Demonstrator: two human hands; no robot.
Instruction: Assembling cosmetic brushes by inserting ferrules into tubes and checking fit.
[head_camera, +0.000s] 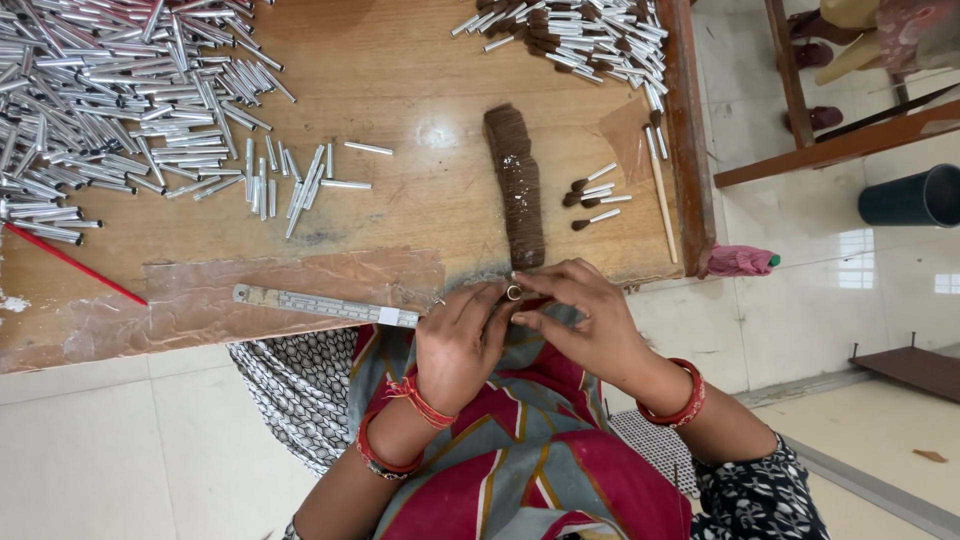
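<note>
A wooden worktop (400, 90) fills the upper left of the view, its near edge patched with brown tape. At about ten o'clock lies a big heap of silver tubes (110, 100), with a few loose ones strewn toward the middle. At one o'clock sits a smaller pile of tubes fitted with brown tufts (580, 35). Near the centre a long brown strip of hair (518, 185) runs from twelve toward six o'clock, ending just above the hands. Along the taped edge at nine o'clock lies a metal ruler (325, 305), and past it a red stick (75, 263). At three o'clock of the strip lie a few finished small brushes (597, 195) and a thin pale stick (660, 205). A pink cloth (738, 261) hangs at the worktop's right corner.

The left hand (460, 345) and the right hand (590, 325) meet at the worktop's near edge, fingers curled together. Both pinch one small silver tube (513, 292) between their fingertips, its open end facing up, just below the strip's lower end. Red bangles circle both wrists.
</note>
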